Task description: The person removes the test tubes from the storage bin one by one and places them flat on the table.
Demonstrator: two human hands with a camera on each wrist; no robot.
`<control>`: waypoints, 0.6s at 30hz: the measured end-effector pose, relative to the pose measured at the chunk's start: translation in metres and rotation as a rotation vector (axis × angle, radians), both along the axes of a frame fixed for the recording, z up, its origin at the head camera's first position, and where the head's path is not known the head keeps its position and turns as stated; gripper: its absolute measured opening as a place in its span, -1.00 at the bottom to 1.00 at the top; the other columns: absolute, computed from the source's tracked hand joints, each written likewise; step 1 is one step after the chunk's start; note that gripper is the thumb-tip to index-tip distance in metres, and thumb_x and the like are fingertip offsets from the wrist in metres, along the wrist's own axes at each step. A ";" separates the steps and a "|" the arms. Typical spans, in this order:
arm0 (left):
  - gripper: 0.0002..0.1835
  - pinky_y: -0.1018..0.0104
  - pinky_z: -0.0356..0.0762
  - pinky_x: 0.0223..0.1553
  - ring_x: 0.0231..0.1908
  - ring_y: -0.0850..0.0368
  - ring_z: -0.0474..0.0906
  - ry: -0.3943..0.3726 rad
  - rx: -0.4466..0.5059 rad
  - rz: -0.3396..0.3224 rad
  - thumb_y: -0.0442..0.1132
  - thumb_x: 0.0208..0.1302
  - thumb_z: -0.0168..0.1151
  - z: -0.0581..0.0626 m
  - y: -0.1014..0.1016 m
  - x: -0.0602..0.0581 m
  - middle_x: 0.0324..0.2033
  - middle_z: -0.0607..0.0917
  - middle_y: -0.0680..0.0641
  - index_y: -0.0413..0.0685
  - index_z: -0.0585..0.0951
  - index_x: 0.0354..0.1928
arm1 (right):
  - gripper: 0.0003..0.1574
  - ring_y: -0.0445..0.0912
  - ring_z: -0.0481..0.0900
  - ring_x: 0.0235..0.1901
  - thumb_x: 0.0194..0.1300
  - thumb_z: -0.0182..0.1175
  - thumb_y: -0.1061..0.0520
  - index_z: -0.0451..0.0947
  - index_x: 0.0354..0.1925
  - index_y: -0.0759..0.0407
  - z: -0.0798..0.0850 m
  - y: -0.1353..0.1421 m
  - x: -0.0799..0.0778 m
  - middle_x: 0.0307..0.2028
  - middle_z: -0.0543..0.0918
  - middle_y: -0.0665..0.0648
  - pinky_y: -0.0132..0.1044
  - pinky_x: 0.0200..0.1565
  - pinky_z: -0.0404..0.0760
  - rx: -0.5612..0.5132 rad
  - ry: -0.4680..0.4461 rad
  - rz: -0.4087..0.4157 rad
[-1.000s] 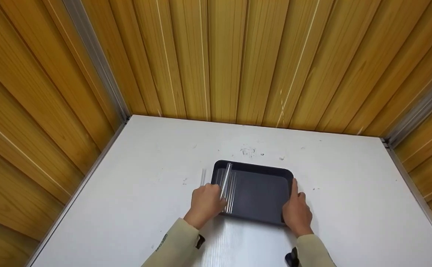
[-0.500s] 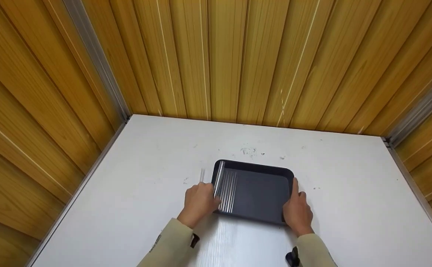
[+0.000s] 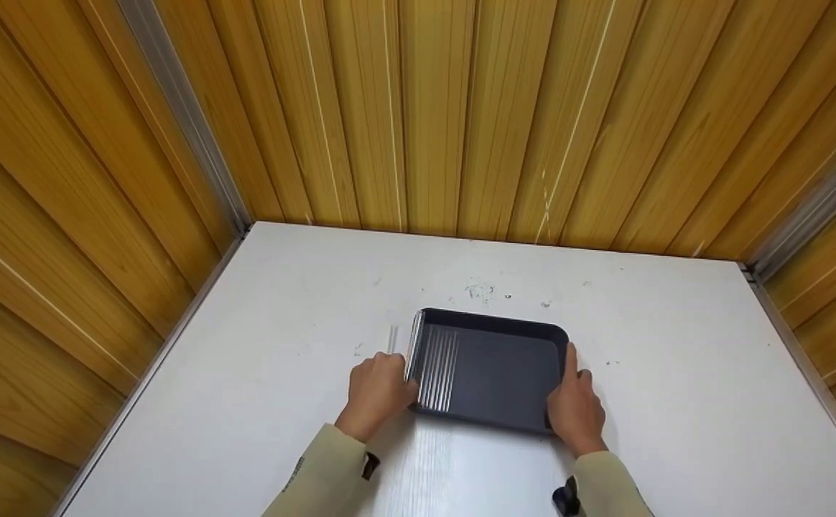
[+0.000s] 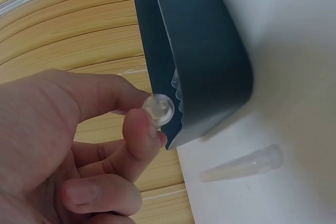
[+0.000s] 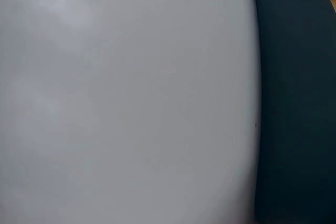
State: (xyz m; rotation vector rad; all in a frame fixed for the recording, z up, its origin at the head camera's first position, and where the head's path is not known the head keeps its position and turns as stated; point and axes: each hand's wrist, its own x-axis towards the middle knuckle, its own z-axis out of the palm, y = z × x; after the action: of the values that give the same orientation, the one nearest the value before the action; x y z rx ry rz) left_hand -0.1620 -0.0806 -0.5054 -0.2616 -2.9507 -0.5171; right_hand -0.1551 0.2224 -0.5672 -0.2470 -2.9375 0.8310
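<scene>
A dark rectangular tray (image 3: 504, 380) sits on the white table. My left hand (image 3: 378, 391) pinches a clear tube (image 3: 415, 345) between thumb and fingers, along the tray's left rim. In the left wrist view, the round end of this tube (image 4: 160, 109) points at the camera, beside the tray wall (image 4: 210, 51). Several clear tubes (image 3: 439, 370) lie side by side in the left part of the tray. At the tray's right side, my right hand (image 3: 576, 413) grips the rim, its index finger along the edge. The right wrist view shows only tray wall and table.
Another clear tube (image 4: 244, 165) lies on the table just left of the tray, partly behind my left hand in the head view. Wood-patterned panels (image 3: 432, 122) enclose the table (image 3: 281, 309) at the back and both sides.
My left hand has carried its clear tube leftward, from above the tubes in the tray to the left rim. The right hand and the tray have stayed put.
</scene>
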 end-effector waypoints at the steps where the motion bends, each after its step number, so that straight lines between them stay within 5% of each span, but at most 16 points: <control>1: -0.73 0.26 0.15 -0.68 -0.69 0.18 0.19 0.000 0.000 0.002 -0.18 0.01 0.35 0.000 -0.001 0.000 -0.74 0.48 0.02 -0.09 0.48 -0.67 | -0.12 0.01 0.40 -0.60 0.35 -0.14 0.31 -0.26 0.52 0.14 0.000 0.000 0.000 0.04 0.36 0.53 -0.20 -0.59 0.27 -0.002 -0.002 -0.001; 7: -0.70 0.26 0.20 -0.66 -0.69 0.18 0.25 0.002 -0.012 0.007 -0.12 0.02 0.41 -0.001 -0.005 0.001 -0.71 0.54 -0.01 -0.11 0.52 -0.62 | -0.12 0.01 0.40 -0.60 0.35 -0.15 0.32 -0.26 0.52 0.14 0.000 0.000 0.000 0.04 0.36 0.53 -0.20 -0.59 0.27 -0.005 -0.007 -0.007; 14: -0.61 0.35 0.06 -0.72 -0.74 0.24 0.08 -0.030 -0.005 0.003 -0.14 0.06 0.38 -0.004 -0.013 0.000 -0.79 0.25 0.11 -0.01 0.37 -0.71 | -0.13 0.00 0.40 -0.60 0.34 -0.15 0.31 -0.24 0.51 0.17 0.001 0.000 -0.001 0.00 0.37 0.52 -0.20 -0.60 0.26 -0.003 -0.004 -0.003; 18: -0.60 0.33 0.08 -0.71 -0.73 0.23 0.10 -0.030 0.003 0.014 -0.14 0.04 0.39 -0.006 -0.017 0.000 -0.78 0.27 0.11 0.01 0.36 -0.72 | -0.13 0.00 0.40 -0.60 0.34 -0.15 0.32 -0.24 0.51 0.16 0.001 0.000 -0.001 0.00 0.37 0.51 -0.20 -0.60 0.26 -0.004 -0.011 -0.005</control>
State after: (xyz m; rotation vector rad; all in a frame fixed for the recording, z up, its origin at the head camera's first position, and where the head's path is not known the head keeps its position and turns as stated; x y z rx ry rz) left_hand -0.1621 -0.0980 -0.5110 -0.2342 -2.9785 -0.5289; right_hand -0.1558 0.2227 -0.5666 -0.2593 -2.9444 0.8369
